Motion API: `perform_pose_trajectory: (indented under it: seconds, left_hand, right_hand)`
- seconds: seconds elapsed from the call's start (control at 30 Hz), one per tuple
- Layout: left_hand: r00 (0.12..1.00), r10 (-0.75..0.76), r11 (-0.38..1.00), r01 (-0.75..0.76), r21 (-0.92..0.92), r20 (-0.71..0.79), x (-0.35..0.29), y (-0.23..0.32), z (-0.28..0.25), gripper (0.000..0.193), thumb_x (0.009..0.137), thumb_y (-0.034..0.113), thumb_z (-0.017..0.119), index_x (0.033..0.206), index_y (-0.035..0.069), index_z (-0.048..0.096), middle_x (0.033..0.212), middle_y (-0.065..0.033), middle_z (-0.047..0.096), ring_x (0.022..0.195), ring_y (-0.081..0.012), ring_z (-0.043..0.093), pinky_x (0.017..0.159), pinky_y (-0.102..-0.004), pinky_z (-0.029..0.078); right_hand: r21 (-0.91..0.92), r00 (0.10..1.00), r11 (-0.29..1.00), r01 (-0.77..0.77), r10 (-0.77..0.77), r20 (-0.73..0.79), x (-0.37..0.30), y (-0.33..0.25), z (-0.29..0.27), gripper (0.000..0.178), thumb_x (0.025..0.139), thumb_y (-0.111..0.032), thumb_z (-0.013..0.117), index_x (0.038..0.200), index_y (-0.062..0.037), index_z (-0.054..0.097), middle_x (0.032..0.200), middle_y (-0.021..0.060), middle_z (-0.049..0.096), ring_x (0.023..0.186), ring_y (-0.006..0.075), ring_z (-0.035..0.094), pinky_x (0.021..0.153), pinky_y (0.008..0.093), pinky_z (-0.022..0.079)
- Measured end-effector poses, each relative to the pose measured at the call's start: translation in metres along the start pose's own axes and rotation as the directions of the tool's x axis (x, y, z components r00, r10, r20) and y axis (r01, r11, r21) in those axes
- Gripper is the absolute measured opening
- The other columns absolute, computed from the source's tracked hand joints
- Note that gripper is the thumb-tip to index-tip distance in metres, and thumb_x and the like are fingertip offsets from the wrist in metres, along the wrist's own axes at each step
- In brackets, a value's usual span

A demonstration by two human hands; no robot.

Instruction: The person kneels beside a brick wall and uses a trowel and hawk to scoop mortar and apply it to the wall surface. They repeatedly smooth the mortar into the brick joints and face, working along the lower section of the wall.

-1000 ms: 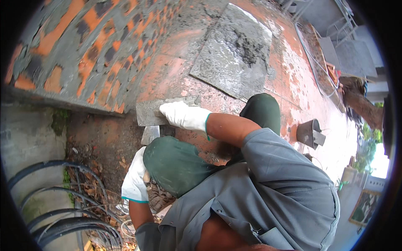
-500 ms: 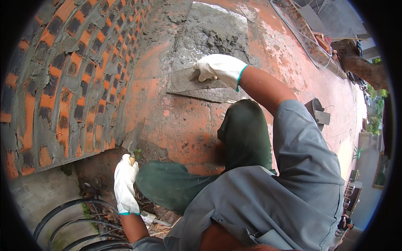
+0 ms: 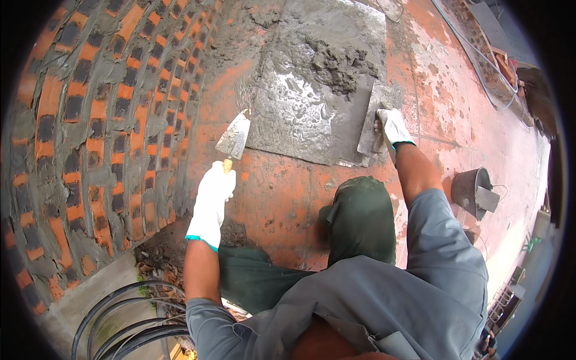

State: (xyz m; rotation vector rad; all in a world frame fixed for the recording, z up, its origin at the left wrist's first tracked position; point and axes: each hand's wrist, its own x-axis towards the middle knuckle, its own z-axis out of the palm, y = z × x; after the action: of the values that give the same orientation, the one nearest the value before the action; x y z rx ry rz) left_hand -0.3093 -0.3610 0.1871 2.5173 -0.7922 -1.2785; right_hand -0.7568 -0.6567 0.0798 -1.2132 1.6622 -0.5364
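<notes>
My left hand [image 3: 211,195], in a white glove, is closed round the wooden handle of a pointing trowel [image 3: 234,137]. Its wet blade points forward, beside the near left corner of a mortar-covered board [image 3: 282,151]. A heap of grey mortar [image 3: 342,67] sits on that board, with a watery patch to its left. My right hand [image 3: 394,127], also gloved, grips a flat rectangular plastering trowel [image 3: 371,123]. This tool is tilted at the board's right edge, near the heap. Its handle is mostly hidden by the glove.
On the left rises a brick wall [image 3: 126,99] with smeared mortar joints. A dark bucket [image 3: 471,191] stands on the reddish floor [image 3: 276,198] to the right. Black coiled tubing [image 3: 99,309] lies at the lower left. A thin hose [image 3: 474,63] runs along the far right.
My left hand and the pointing trowel have moved forward and right, away from the wall's foot. My right hand has swung with the plastering trowel from the board's near edge to its right side.
</notes>
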Motion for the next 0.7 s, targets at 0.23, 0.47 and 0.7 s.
perform_pose_trajectory:
  seconds: [0.23,0.47,0.7]
  left_hand:
    - [0.981,-0.193,0.896,0.183,-0.405,0.016,0.020,0.021,0.089,0.032,0.109,0.019,0.060,0.131,-0.002,0.051,0.081,-0.0076,0.066,0.056,-0.0138,0.063,0.048,-0.0294,0.053]
    - [0.938,-0.347,0.860,0.322,-0.395,0.007,0.025,0.025,0.076,0.031,0.108,0.022,0.063,0.128,0.002,0.050,0.079,-0.0091,0.067,0.056,-0.0184,0.067,0.049,-0.0337,0.056]
    - [0.958,0.004,0.949,0.087,0.304,-0.285,0.010,0.073,-0.054,0.029,0.106,0.025,0.070,0.126,0.007,0.059,0.086,-0.0078,0.071,0.060,-0.0146,0.068,0.054,-0.0341,0.054]
  right_hand:
    - [0.123,0.959,0.986,-0.115,0.142,-0.246,0.040,0.052,0.063,0.029,0.099,-0.018,0.070,0.118,0.0015,0.060,0.080,0.0113,0.067,0.052,0.0209,0.061,0.051,0.0374,0.054]
    - [0.057,0.944,0.967,-0.247,0.253,-0.212,0.046,0.066,0.061,0.045,0.098,-0.016,0.074,0.133,0.0026,0.052,0.110,0.0165,0.069,0.092,0.0209,0.064,0.078,0.0393,0.055]
    - [-0.154,0.927,0.935,-0.320,0.276,-0.254,0.029,0.026,0.060,0.043,0.105,-0.030,0.067,0.132,-0.0002,0.054,0.124,0.0238,0.070,0.110,0.0386,0.069,0.097,0.0484,0.054]
